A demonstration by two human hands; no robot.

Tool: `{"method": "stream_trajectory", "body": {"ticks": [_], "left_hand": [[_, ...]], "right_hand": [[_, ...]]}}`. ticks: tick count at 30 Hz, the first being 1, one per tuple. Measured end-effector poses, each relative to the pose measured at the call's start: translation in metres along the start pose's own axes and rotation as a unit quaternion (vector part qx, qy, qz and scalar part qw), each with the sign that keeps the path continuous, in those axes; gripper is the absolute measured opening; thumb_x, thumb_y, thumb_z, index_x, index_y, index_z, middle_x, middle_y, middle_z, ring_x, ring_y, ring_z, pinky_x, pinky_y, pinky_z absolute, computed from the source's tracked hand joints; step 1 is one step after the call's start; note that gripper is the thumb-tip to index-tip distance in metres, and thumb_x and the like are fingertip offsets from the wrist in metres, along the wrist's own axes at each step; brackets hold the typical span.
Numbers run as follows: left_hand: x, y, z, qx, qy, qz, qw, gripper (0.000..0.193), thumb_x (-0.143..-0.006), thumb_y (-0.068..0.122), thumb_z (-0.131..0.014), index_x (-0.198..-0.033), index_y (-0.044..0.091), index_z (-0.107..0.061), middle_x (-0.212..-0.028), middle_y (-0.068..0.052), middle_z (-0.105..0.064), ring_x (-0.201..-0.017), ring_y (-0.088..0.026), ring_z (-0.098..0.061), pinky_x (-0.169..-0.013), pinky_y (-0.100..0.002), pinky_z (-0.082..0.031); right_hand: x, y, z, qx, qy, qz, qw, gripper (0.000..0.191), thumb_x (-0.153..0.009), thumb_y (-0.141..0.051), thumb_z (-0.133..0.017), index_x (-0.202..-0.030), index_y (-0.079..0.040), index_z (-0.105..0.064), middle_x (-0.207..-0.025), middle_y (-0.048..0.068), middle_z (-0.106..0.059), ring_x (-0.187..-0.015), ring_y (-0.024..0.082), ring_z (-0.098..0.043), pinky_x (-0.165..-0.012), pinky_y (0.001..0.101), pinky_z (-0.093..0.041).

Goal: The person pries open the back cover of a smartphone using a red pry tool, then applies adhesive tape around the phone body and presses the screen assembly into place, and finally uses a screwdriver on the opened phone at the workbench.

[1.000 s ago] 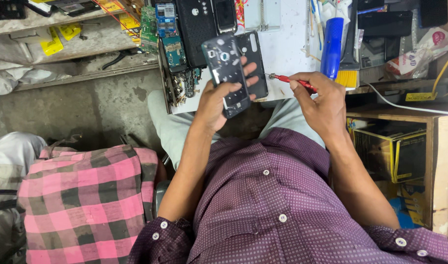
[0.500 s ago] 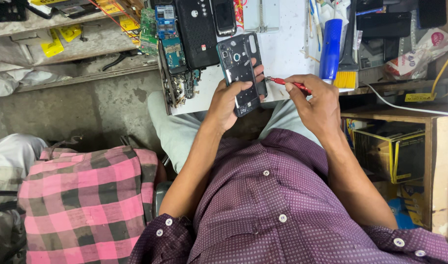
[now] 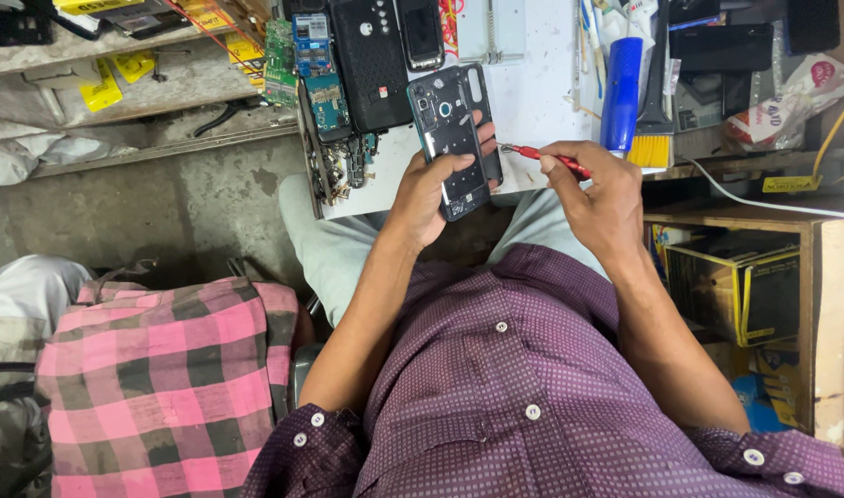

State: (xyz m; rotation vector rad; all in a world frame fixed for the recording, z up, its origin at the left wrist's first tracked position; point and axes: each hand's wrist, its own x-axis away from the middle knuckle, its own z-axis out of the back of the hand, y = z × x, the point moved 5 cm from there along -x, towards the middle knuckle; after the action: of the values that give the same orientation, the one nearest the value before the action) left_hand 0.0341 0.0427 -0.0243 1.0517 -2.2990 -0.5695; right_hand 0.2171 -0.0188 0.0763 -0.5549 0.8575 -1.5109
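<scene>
The left hand (image 3: pixel 428 195) is wrapped around an opened black phone (image 3: pixel 454 138), fingers curled at its right edge and thumb along the left, holding it tilted over the near edge of the white tabletop (image 3: pixel 532 101). The phone's back is off, so the dark inner frame and camera holes show. The right hand (image 3: pixel 599 189) is closed in a pinch on a red screwdriver (image 3: pixel 543 158), whose metal tip points left and sits just beside the phone's right edge, near the left fingertips. On the tabletop, far of the phone, lie a black back cover (image 3: pixel 371 60), a small dark phone (image 3: pixel 422 32) and green circuit boards (image 3: pixel 297 60). To the right stand a blue tube (image 3: pixel 622 92) and a yellow brush (image 3: pixel 650 148). At near left lies a pink checked cloth (image 3: pixel 164 378).
</scene>
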Motion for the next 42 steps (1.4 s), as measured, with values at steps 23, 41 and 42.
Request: {"method": "stream_trajectory", "body": {"ticks": [23,41,42], "left_hand": [[-0.015,0.027,-0.021,0.213,-0.16,-0.071,0.961,0.083,-0.104,0.071,-0.031,-0.164,0.013,-0.032,-0.155,-0.026,-0.048,-0.127,-0.035,-0.062,-0.101,-0.052,-0.058],[-0.015,0.022,-0.018,0.175,-0.153,-0.095,0.968,0.083,-0.107,0.07,-0.032,-0.164,0.011,-0.032,-0.156,-0.027,-0.049,-0.132,-0.035,-0.06,-0.107,-0.052,-0.056],[-0.015,0.022,-0.018,0.172,-0.15,-0.096,0.969,0.083,-0.107,0.07,-0.032,-0.164,0.011,-0.032,-0.156,-0.027,-0.049,-0.132,-0.035,-0.06,-0.107,-0.051,-0.057]], "right_hand": [[0.029,-0.025,-0.01,-0.005,-0.028,0.049,0.998,0.017,-0.095,-0.01,-0.078,-0.109,-0.002,-0.075,-0.095,0.013,-0.076,-0.082,0.021,-0.074,-0.074,0.0297,-0.055],[0.027,-0.027,-0.014,0.031,-0.043,0.077,0.996,0.016,-0.095,-0.011,-0.078,-0.109,-0.005,-0.075,-0.095,0.011,-0.076,-0.082,0.024,-0.073,-0.072,0.0334,-0.054],[0.027,-0.03,-0.014,0.036,-0.04,0.102,0.993,0.016,-0.095,-0.011,-0.078,-0.109,-0.005,-0.074,-0.097,0.01,-0.076,-0.084,0.025,-0.073,-0.074,0.0338,-0.054]]}}
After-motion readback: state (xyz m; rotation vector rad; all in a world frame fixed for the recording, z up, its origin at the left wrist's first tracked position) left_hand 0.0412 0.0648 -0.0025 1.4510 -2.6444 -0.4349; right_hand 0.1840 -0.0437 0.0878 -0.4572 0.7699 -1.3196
